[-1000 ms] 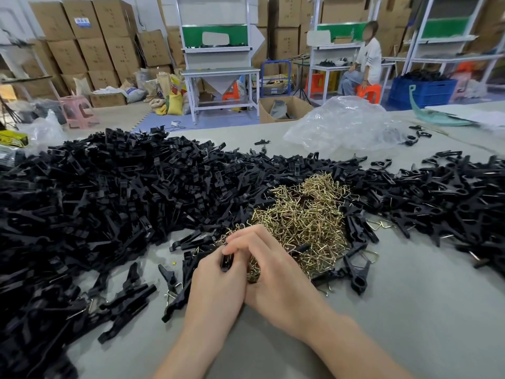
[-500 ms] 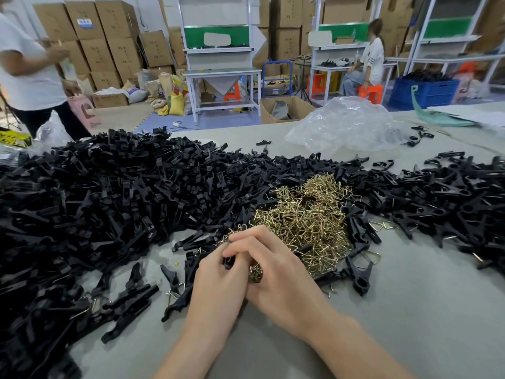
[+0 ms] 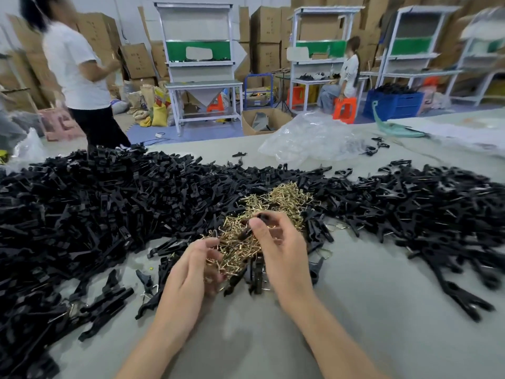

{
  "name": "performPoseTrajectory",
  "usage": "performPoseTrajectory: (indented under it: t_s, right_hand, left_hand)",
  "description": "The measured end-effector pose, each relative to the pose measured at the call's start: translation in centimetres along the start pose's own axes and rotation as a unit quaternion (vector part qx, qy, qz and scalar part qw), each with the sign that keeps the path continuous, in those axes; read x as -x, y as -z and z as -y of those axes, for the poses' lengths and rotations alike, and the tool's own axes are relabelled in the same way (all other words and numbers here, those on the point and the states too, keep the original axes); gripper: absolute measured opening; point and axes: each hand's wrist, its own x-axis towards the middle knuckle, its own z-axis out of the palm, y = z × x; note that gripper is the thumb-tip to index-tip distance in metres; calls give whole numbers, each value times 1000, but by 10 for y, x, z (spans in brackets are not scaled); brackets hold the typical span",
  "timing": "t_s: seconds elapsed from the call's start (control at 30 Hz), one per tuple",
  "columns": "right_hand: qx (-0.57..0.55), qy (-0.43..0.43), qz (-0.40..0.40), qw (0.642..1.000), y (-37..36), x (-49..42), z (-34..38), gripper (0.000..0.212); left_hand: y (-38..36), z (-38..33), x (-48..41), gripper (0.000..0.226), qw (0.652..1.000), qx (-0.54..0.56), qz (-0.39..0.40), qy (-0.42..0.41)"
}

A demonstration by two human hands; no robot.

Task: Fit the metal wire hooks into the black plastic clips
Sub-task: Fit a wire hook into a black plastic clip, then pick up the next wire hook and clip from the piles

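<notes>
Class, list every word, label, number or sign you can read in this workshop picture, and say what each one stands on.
Nothing here reads clearly enough to quote.
Cardboard boxes: faint dark print, too small and blurred to read.
White patch on the green panel: no lettering visible.
The black clip pinched in the right hand: no marking visible.

Clips (image 3: 109,203): black, plain. Hooks (image 3: 284,198): shiny gold-brass. Table (image 3: 382,310): pale grey. Crate (image 3: 393,103): blue. Stool (image 3: 345,109): orange. Workbench (image 3: 203,84): white frame, green panel. Boxes (image 3: 136,60): brown cardboard. Sack (image 3: 159,114): yellow. Standing person's shirt (image 3: 73,64): white.
</notes>
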Motion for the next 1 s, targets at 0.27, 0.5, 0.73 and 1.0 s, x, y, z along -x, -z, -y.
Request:
performPoseTrajectory:
  t_s: [0.27,0.5,0.73,1.0]
  right_hand:
    - [-354,-179,-232,888,146,-109,44,35]
    - [-8,-166,-78,983,87,-36,19,41]
    - [348,68,157,922,-14,13,10,47]
    - [455,97,182,866,-32,22,-20,46]
  left_hand:
    - [-1,-1,6,44,997,46,8,57]
    - [2,-2,20,17,901,-383,-178,-102]
    - [27,9,34,54,822,-537,-173,80]
    - [34,25,26,30,798,-568,-188,-69]
